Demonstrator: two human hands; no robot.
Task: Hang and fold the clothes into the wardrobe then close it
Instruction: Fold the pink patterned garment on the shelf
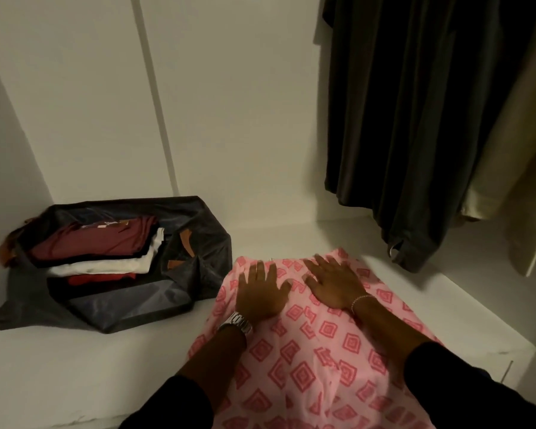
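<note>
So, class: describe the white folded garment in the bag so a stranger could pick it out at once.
Start at the white wardrobe shelf and go to the dark open bag at its left end. Inside lies a stack of folded clothes; the white garment sits in the middle, under a maroon top and above a red piece.

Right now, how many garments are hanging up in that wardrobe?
2 that I can see: a dark garment hanging at the upper right, and a cream garment beside it at the frame's right edge. More may hang out of view.
</note>
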